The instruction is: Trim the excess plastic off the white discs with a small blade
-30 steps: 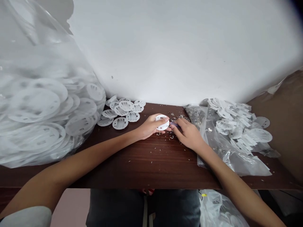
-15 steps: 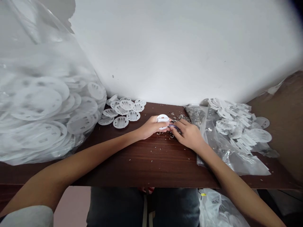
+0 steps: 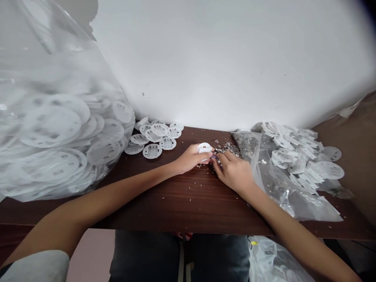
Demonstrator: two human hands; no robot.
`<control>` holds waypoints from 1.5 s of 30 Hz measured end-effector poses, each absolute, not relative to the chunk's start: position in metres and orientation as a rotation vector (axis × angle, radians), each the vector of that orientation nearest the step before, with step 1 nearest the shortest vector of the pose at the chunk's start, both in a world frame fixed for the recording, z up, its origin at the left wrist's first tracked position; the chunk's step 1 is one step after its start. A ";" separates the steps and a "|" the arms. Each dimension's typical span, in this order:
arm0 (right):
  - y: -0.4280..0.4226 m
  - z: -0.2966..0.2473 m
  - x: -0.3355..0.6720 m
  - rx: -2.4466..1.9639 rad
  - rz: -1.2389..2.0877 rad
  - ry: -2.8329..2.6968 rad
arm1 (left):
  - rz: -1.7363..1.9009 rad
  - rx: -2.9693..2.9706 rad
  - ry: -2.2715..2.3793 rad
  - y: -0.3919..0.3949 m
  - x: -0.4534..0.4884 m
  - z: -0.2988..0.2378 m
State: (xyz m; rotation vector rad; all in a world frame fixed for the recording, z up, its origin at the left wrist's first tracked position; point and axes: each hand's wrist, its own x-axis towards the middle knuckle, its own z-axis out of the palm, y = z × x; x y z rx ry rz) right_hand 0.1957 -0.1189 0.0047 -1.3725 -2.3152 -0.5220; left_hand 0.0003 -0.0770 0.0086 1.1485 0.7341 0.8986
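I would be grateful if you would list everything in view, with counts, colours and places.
Dark wooden tabletop: one, brown, across the view.
Clear plastic bag of round slotted discs: one, clear and white, far left.
Loose round slotted plastic discs: about a dozen, white, beside that bag.
Held round plastic disc: one, white, mid-table.
Small held item: one, purple, beside it.
Shavings: many, grey, scattered on the tabletop.
Clear plastic bag of scraps: one, grey contents, right.
Tabbed plastic pieces: many, white, heaped far right.
White wall: one, white, behind.
Left hand: one, gripping the disc.
Right hand: one, pinching the purple item.
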 end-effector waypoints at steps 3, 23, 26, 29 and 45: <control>-0.121 0.005 0.190 -1.401 -0.590 -2.322 | 0.932 1.158 0.771 -0.077 0.003 0.005; -0.110 0.016 0.189 -1.437 -0.497 -2.246 | 0.963 0.954 0.778 -0.070 0.002 0.006; -0.104 0.016 0.197 -1.454 -0.414 -2.174 | 0.947 0.937 0.731 -0.069 -0.002 0.008; -0.101 0.014 0.199 -1.506 -0.274 -2.121 | 0.929 0.964 0.709 -0.069 -0.004 0.007; -0.107 0.020 0.195 -1.279 0.354 -1.956 | 1.050 2.012 0.995 -0.092 0.000 0.002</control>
